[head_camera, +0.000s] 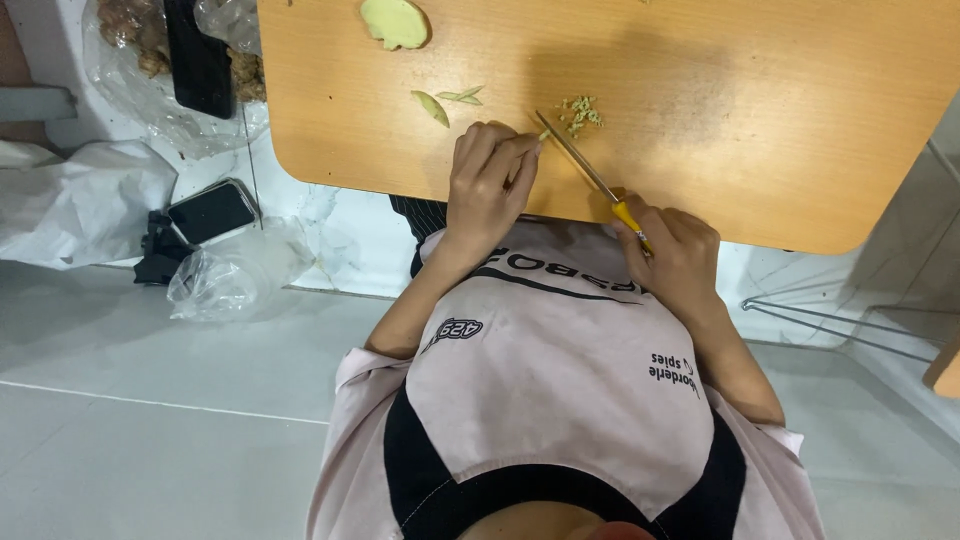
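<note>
The right hand (672, 245) is gripping a yellow-handled knife (588, 172), hiding most of the handle. The left hand (490, 178) is curling its fingers, covering whatever it is pressing on the surface (780, 100), just beside the minced bits (580, 113).

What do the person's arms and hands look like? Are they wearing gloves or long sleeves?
No gloves: the left hand and right hand are bare, with no rings or watch showing. The forearms are uncovered too. Short, pale pink sleeves end above the elbows, part of a pink shirt with black panels.
</note>
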